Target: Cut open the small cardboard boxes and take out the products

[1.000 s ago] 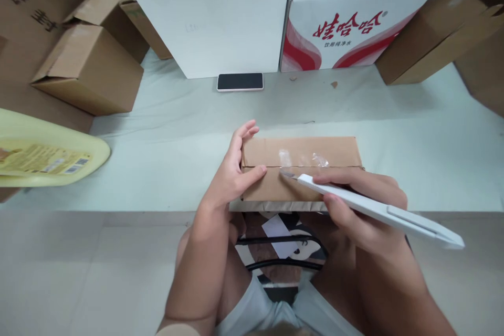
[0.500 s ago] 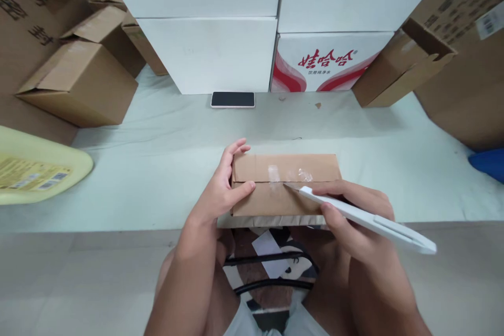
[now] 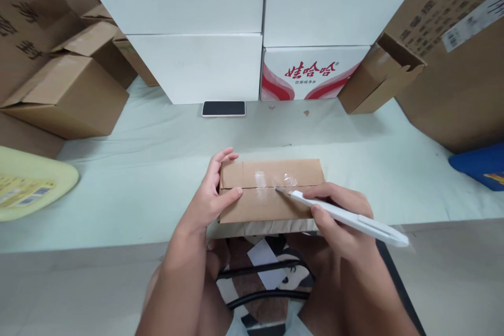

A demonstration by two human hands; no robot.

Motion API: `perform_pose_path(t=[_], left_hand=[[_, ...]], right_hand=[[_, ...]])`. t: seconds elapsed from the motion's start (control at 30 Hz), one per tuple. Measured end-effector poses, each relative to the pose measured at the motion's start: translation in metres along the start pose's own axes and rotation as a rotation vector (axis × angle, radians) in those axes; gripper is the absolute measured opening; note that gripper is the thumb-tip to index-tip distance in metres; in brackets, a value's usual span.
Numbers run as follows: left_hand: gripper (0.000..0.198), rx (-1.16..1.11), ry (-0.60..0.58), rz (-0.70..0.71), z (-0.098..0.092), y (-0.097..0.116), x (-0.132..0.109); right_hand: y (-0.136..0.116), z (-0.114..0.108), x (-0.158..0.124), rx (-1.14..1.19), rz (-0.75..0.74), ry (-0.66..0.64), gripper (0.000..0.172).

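The left hand point(image 3: 205, 200) holds the left end of the box point(image 3: 252, 210) in a fairly wide grip, thumb on top, other fingers round the far corner; the right hand point(image 3: 349, 245) is closed on a white knife point(image 3: 334, 211); the box lies on the table point(image 3: 149, 189) between the hands; the blade point(image 3: 282, 191) points toward the left hand, its tip at the seam, just beside some tape point(image 3: 260, 179); beyond the left hand a phone point(image 3: 223, 109) lies near white cartons point(image 3: 197, 68); a yellow bottle point(image 3: 31, 184) is well to its left.
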State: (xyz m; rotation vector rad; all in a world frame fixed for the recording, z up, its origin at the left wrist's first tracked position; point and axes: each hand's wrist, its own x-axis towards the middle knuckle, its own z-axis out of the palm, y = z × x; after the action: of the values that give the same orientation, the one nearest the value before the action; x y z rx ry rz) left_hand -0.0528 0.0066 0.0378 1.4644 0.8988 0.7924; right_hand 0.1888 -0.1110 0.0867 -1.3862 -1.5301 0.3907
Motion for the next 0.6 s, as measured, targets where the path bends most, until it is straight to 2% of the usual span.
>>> perform_pose_path(t=[0.2, 0.37, 0.6], left_hand=[[0.079, -0.008, -0.008, 0.002, 0.001, -0.002, 0.001], [0.079, -0.026, 0.009, 0.035, 0.002, -0.004, 0.001], [0.071, -0.097, 0.06, 0.083, 0.002, -0.005, 0.002]], right_hand=[[0.001, -0.002, 0.003, -0.013, -0.044, 0.039, 0.011], [0.007, -0.001, -0.003, -0.044, -0.019, 0.14, 0.012], [0.022, -0.006, -0.007, 0.071, -0.075, 0.221, 0.011]])
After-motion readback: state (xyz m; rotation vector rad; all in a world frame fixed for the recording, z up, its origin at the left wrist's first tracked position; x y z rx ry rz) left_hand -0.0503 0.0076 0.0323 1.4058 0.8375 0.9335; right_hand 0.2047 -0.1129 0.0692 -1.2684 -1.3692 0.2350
